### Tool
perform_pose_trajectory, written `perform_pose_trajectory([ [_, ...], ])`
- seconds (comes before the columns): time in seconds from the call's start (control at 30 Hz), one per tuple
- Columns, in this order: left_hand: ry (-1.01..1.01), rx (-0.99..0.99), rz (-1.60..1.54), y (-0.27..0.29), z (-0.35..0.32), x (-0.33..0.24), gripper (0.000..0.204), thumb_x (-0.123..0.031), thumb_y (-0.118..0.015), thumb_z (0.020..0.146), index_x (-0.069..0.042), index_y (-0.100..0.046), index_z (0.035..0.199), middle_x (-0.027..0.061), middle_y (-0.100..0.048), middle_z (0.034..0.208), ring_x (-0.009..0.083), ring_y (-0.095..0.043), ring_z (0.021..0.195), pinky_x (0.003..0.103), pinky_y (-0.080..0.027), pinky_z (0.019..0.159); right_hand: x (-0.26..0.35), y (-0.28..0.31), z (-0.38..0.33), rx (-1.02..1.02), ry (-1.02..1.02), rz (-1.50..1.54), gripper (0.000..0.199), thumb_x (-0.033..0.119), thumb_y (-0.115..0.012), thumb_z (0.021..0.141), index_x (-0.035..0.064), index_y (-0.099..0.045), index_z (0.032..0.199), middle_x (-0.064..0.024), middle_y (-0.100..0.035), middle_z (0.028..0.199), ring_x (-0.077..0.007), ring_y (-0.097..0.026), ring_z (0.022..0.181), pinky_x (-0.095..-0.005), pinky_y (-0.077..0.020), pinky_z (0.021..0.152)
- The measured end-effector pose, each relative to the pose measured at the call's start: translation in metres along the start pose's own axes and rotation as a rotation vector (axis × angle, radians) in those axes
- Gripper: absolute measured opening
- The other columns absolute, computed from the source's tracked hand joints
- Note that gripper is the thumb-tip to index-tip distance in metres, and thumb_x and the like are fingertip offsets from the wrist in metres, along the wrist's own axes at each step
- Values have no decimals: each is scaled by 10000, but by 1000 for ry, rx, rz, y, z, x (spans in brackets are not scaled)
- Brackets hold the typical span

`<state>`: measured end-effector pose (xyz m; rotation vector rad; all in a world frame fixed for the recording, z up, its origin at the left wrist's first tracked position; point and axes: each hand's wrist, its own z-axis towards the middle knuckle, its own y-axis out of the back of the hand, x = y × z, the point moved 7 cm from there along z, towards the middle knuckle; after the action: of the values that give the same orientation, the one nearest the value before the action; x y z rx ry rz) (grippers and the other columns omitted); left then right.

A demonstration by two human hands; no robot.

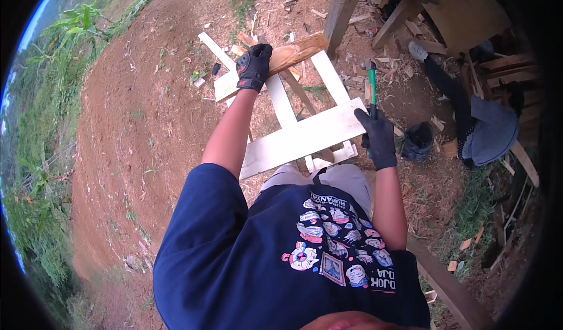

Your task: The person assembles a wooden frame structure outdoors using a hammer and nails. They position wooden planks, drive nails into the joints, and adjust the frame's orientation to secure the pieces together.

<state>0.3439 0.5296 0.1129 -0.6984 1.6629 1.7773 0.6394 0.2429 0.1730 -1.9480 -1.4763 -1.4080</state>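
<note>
My left hand (254, 67), in a black work glove, is closed over a rough wooden board (298, 53) with a brown bark-like edge. That board lies across the far part of a frame of pale wooden slats (280, 102). Closer to my body, a wide pale plank (305, 135) crosses the same frame. My right hand (380, 139), gloved in black too, grips a hammer (372, 86) with a green handle, its head pointing up and away from me. The fingers of this hand also touch the right end of the pale plank.
On the right, a person in a grey top (495, 132) sits beside stacked timber. A dark bucket-like container (417, 141) stands near my right hand. Wooden posts (341, 16) and a board structure rise at the far right. Wood scraps litter the brown soil (135, 124).
</note>
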Motion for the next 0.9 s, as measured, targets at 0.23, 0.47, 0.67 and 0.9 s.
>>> perform_pose_trajectory([
  [0.23,-151,-20,157,-17,-11,12,445,-504,-604,1011,-151,-805,1193,135,-798,1107,356,-741,1071,449,-553,939,-9,0,7,-33,184,-328,498,464,-772,913,11,-712,1112,-182,-719,1050,-352,-727,939,-460,-560,868],
  [0.47,-11,8,144,-4,-17,-12,495,-522,-636,976,-116,-811,1198,135,-802,1147,351,-752,1083,425,-554,942,-20,5,-3,2,31,-41,568,500,-826,799,14,-702,1065,-126,-727,908,-240,-700,843,-387,-545,802],
  [0.67,-89,-45,272,-13,-12,0,481,-508,-599,990,-131,-811,1200,133,-800,1146,342,-753,1072,436,-543,938,-23,-10,-16,-140,774,-434,177,423,-679,981,319,-750,1105,-71,-607,1056,-265,-664,991,-437,-542,788],
  [0.9,-376,-36,521,-13,-8,9,477,-496,-612,981,-114,-814,1182,151,-797,1136,350,-752,1060,436,-551,933,-26,-8,-20,-240,773,-449,168,394,-719,949,311,-760,1089,-48,-624,1015,-265,-676,961,-417,-565,748],
])
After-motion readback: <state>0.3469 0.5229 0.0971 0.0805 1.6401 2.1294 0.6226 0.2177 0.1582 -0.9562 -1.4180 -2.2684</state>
